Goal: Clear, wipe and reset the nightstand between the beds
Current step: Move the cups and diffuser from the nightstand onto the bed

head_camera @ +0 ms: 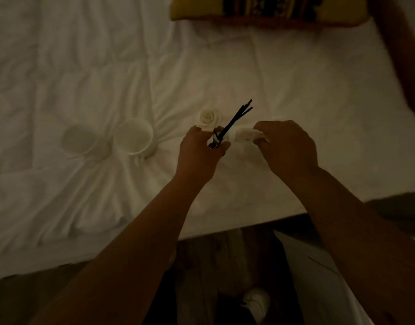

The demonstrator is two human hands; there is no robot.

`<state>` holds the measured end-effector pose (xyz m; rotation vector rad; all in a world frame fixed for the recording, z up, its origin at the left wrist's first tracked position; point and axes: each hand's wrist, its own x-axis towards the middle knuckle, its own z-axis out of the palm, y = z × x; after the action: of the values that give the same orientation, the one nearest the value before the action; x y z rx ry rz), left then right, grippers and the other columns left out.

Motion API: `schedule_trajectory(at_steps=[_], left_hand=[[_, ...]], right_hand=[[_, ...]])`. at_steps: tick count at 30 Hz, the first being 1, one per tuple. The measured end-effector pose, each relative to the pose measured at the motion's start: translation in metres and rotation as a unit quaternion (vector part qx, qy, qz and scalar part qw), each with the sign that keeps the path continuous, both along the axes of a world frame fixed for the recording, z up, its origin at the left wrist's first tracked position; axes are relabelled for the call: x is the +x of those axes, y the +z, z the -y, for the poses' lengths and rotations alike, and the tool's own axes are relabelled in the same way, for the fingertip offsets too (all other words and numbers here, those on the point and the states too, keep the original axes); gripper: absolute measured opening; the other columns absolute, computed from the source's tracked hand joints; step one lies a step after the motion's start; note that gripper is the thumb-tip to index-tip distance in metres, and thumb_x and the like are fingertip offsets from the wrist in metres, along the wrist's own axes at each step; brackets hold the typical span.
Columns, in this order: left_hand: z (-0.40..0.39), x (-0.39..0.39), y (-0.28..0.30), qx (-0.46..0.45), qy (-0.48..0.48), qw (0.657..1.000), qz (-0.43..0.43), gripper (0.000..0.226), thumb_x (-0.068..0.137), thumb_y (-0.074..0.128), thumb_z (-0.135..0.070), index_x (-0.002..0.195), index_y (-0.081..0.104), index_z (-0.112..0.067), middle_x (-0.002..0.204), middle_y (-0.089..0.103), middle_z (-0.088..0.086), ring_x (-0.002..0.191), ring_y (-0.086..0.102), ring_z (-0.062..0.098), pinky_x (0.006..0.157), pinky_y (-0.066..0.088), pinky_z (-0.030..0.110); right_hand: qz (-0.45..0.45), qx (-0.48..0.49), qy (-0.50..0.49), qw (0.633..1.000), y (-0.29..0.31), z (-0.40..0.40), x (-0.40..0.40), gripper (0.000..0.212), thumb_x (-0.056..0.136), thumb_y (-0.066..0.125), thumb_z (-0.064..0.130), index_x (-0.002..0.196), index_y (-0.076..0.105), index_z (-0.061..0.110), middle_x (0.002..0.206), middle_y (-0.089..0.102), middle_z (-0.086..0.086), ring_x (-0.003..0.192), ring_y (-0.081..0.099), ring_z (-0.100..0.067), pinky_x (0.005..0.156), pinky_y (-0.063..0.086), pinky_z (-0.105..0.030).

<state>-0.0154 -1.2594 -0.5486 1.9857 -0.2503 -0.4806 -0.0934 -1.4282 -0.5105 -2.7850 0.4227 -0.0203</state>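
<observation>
From the head camera I see a dim room; a white duvet [108, 66] covers the bed and fills most of the view, creased toward the middle; a patterned yellow and dark cushion [267, 10] lies at the top edge; below the bed's edge runs a strip of wooden floor [213, 259], with a white shoe [256, 301] near the bottom. Two white cups [133, 137] stand side by side on the duvet, left of the hands. My left hand [199, 156] reaches out over the bed with fingers curled round a small white reed diffuser [217, 137]; its black reeds [237, 120] fan up and to the right, and a white rose [208, 118] sits just behind the thumb; whether the diffuser's base rests on the duvet I cannot tell. My right hand [288, 146] is just beside it, fingers bent and pinching a crumpled white cloth [245, 136] against the diffuser's right side; both forearms stretch up from the bottom of the frame.
</observation>
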Motion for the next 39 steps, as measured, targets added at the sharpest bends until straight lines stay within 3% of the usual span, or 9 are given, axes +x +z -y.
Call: schedule_trajectory(at_steps=[7,9,12,19,25,30,33,36,39], left_hand=[[-0.044,0.047,-0.023,0.027,0.077,0.997,-0.003,0.019,0.082,0.074,-0.023,0.092,0.063,-0.034,0.106,0.063,0.005,0.090,0.066,0.020,0.083,0.056,0.042],[-0.043,0.049,-0.032,0.034,0.070,0.997,0.005,0.014,0.081,0.074,-0.024,0.091,0.065,-0.030,0.104,0.062,0.003,0.090,0.065,0.020,0.081,0.056,0.043],[-0.040,0.049,-0.043,0.043,0.058,0.997,0.028,0.020,0.082,0.072,-0.025,0.100,0.069,-0.018,0.104,0.060,0.003,0.091,0.064,0.021,0.080,0.056,0.042],[-0.039,0.043,-0.048,0.079,0.055,0.993,0.068,0.035,0.085,0.068,-0.031,0.118,0.061,-0.023,0.113,0.055,-0.004,0.102,0.056,0.014,0.094,0.048,0.037],[-0.040,0.042,-0.038,0.110,0.074,0.989,0.058,0.056,0.079,0.075,-0.037,0.126,0.054,-0.015,0.125,0.056,0.000,0.114,0.051,0.013,0.084,0.032,0.008],[-0.046,0.036,-0.027,0.130,0.076,0.988,0.021,0.070,0.079,0.074,-0.041,0.137,0.046,-0.015,0.135,0.053,0.002,0.124,0.048,0.017,0.099,0.039,0.027],[-0.053,0.025,-0.013,0.134,0.083,0.987,0.035,0.062,0.079,0.073,-0.040,0.132,0.049,-0.017,0.130,0.055,0.000,0.121,0.049,0.017,0.092,0.033,0.021],[-0.062,0.006,0.006,0.158,0.066,0.984,0.044,0.069,0.082,0.071,-0.040,0.139,0.042,-0.015,0.141,0.047,0.003,0.129,0.042,0.017,0.096,0.026,0.021],[-0.071,-0.006,0.020,0.196,0.031,0.977,0.075,0.068,0.084,0.069,-0.041,0.140,0.040,-0.017,0.145,0.043,0.002,0.132,0.041,0.019,0.097,0.029,0.025]], right_hand=[[-0.049,-0.035,0.049,0.997,-0.024,-0.041,0.072,0.013,0.091,0.054,0.024,0.096,0.066,0.024,0.091,0.066,-0.001,0.092,0.058,-0.028,0.058,0.036,-0.031],[-0.071,-0.037,0.043,0.996,-0.030,-0.042,0.079,0.016,0.091,0.054,0.023,0.101,0.066,0.024,0.095,0.067,-0.002,0.095,0.057,-0.028,0.061,0.039,-0.033],[-0.096,-0.030,0.040,0.994,-0.038,-0.042,0.083,0.022,0.092,0.055,0.024,0.112,0.064,0.026,0.106,0.066,-0.005,0.102,0.056,-0.030,0.069,0.045,-0.036],[-0.107,-0.007,0.028,0.994,-0.044,-0.043,0.079,0.028,0.091,0.056,0.029,0.117,0.056,0.021,0.111,0.061,-0.005,0.109,0.050,-0.029,0.072,0.046,-0.039],[-0.096,0.008,0.035,0.995,-0.037,-0.046,0.072,0.044,0.087,0.061,0.030,0.128,0.052,0.016,0.126,0.055,-0.008,0.119,0.044,-0.031,0.087,0.043,-0.042],[-0.087,0.000,0.037,0.995,-0.024,-0.046,0.063,0.061,0.086,0.064,0.029,0.141,0.040,0.015,0.148,0.037,-0.010,0.136,0.029,-0.030,0.104,0.034,-0.045],[-0.093,0.006,0.024,0.995,-0.012,-0.048,0.057,0.067,0.087,0.064,0.029,0.145,0.034,0.017,0.154,0.028,-0.011,0.141,0.022,-0.028,0.108,0.032,-0.046],[-0.080,-0.008,0.022,0.996,0.007,-0.050,0.046,0.067,0.086,0.064,0.031,0.144,0.035,0.017,0.153,0.029,-0.011,0.138,0.026,-0.028,0.103,0.037,-0.046],[-0.089,-0.015,0.033,0.995,0.020,-0.052,0.037,0.068,0.088,0.062,0.034,0.146,0.031,0.019,0.155,0.027,-0.009,0.140,0.023,-0.027,0.104,0.035,-0.044]])
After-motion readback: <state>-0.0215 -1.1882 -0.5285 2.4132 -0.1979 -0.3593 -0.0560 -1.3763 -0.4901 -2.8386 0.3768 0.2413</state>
